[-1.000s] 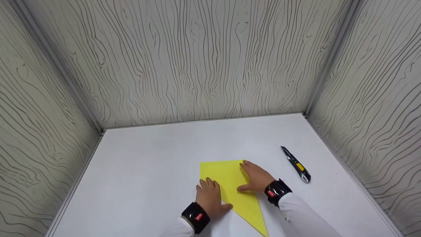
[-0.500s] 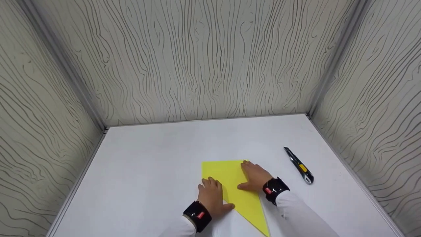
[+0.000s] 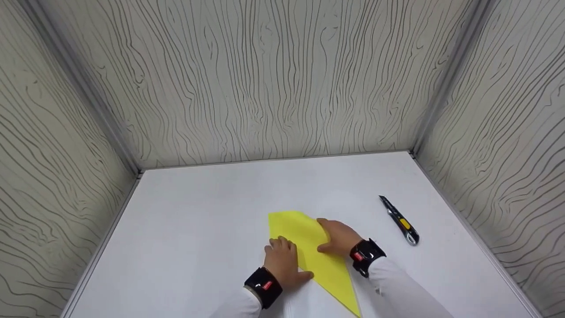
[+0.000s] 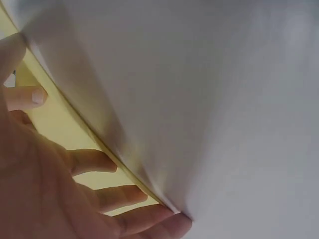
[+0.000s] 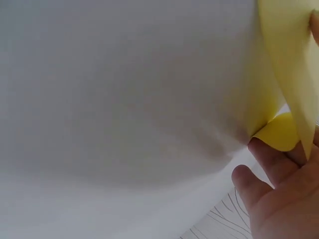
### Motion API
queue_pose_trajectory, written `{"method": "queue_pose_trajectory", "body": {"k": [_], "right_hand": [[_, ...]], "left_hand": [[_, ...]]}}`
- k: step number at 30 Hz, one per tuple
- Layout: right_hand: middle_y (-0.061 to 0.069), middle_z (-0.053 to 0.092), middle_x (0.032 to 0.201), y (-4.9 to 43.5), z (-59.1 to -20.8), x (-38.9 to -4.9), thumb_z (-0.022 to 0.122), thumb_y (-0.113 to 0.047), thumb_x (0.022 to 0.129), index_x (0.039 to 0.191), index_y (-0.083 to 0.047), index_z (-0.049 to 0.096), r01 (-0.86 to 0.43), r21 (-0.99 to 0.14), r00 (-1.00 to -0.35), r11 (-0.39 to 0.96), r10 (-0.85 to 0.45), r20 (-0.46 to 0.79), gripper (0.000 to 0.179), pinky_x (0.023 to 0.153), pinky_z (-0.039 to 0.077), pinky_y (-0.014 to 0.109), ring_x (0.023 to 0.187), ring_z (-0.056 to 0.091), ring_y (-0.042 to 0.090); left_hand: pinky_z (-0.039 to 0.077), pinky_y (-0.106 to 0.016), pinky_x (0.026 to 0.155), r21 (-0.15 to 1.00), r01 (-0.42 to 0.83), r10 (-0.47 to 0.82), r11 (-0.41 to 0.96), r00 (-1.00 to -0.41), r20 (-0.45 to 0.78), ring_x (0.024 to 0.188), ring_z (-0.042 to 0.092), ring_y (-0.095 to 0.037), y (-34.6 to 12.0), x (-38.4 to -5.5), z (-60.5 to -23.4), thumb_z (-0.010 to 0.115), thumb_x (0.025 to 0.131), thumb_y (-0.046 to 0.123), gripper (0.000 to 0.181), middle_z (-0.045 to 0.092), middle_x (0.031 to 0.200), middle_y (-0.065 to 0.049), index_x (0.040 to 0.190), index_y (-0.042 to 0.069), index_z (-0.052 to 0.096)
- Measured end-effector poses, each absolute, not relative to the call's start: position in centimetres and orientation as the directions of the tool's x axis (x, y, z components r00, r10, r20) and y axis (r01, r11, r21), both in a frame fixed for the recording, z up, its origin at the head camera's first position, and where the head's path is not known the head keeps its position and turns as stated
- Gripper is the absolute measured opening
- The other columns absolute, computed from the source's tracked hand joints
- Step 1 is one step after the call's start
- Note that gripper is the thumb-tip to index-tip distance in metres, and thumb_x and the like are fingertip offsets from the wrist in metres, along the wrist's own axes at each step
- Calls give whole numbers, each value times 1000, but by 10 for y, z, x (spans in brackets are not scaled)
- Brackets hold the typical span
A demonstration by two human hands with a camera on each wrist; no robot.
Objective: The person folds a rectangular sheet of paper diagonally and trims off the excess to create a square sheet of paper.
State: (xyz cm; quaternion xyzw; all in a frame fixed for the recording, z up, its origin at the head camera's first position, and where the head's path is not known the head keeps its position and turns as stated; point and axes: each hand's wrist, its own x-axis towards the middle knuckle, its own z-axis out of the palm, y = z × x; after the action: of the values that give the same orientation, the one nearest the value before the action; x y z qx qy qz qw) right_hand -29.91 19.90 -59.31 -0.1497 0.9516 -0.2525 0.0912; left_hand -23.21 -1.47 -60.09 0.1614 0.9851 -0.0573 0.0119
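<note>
A folded sheet of yellow paper [image 3: 306, 240] lies on the table, tapering to a point toward the near edge. My left hand [image 3: 283, 267] rests on its left edge, fingers spread and thumb out along the lower slanted edge. In the left wrist view its fingers lie along the paper's folded edge [image 4: 62, 107]. At the upper right side, my right hand [image 3: 342, 237] holds the paper's corner, thumb on top and fingers at the edge. There the paper bends upward; in the right wrist view a loose flap [image 5: 289, 45] stands off the table beside the fingers.
A black and yellow utility knife [image 3: 399, 221] lies on the white table [image 3: 198, 221], right of the paper. Wood-grain panels [image 3: 265, 88] enclose the table at the back and both sides.
My right hand has lifted the paper's upper right corner and drawn it inward, so the once flat top edge now curves. My left hand keeps its place on the left edge.
</note>
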Motion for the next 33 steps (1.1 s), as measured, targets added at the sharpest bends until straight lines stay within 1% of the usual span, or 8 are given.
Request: {"method": "queue_pose_trajectory", "body": {"k": [5, 10, 16, 20, 23, 27, 30, 33], "right_hand": [[18, 72, 135, 197, -588, -297, 87, -11, 88, 147, -2, 61, -238, -621, -944, 747, -329, -35, 65, 105, 58, 55, 113, 68, 30], [21, 72, 128, 198, -587, -294, 87, -8, 86, 140, 0, 62, -197, -733, -960, 651, -279, 10, 60, 93, 62, 51, 108, 70, 31], [22, 71, 125, 200, -585, -293, 87, -3, 83, 138, 4, 62, -38, -846, -990, 532, -136, -41, 61, 91, 65, 48, 107, 73, 31], [22, 71, 123, 202, -581, -292, 82, 3, 82, 138, 1, 62, 2, -880, -991, 475, -117, -65, 59, 85, 66, 45, 101, 73, 29], [24, 70, 124, 205, -575, -290, 79, 6, 82, 142, 0, 61, -12, -904, -990, 428, -130, -48, 63, 82, 67, 43, 98, 74, 28], [23, 71, 123, 211, -563, -288, 79, 3, 86, 148, -2, 58, -25, -927, -990, 375, -135, -28, 66, 81, 66, 41, 93, 74, 25], [22, 72, 123, 215, -554, -287, 78, 1, 89, 152, -3, 54, -34, -942, -988, 334, -156, -20, 68, 82, 66, 40, 92, 75, 25], [21, 72, 123, 220, -546, -287, 78, 1, 92, 155, -5, 50, -42, -960, -982, 278, -191, -13, 70, 83, 66, 37, 92, 76, 25]], "left_hand": [[56, -57, 101, -70, 307, 308, 949, -951, -2, 129, 60, -45, -15, -234, -613, 64, 81, 92, 111, 63, 142, -24, 144, 1, 63], [57, -55, 97, -42, 298, 300, 953, -953, 31, 125, 60, -43, -16, -237, -622, 67, 84, 86, 102, 64, 138, -23, 141, 2, 65], [58, -53, 90, 53, 297, 295, 953, -955, 38, 113, 62, -37, -21, -239, -613, 77, 87, 70, 80, 65, 121, -18, 130, 2, 68], [58, -53, 87, 149, 287, 280, 946, -958, 65, 109, 62, -36, -27, -242, -607, 83, 87, 57, 70, 66, 118, -17, 127, 2, 68], [58, -53, 85, 263, 260, 239, 929, -965, 112, 105, 61, -37, -35, -248, -605, 86, 86, 44, 70, 65, 120, -20, 133, -2, 64], [59, -58, 94, 483, 196, 150, 853, -980, 133, 116, 62, -48, -50, -257, -598, 86, 88, 36, 89, 58, 137, -34, 150, -14, 48], [54, -62, 109, 669, 128, 108, 732, -992, 71, 134, 57, -56, -61, -264, -587, 85, 93, 37, 104, 48, 152, -43, 159, -20, 30], [56, -58, 107, 837, 66, 126, 543, -992, -4, 129, 64, -50, -70, -271, -577, 83, 96, 33, 103, 52, 149, -43, 163, -18, 22]]}}
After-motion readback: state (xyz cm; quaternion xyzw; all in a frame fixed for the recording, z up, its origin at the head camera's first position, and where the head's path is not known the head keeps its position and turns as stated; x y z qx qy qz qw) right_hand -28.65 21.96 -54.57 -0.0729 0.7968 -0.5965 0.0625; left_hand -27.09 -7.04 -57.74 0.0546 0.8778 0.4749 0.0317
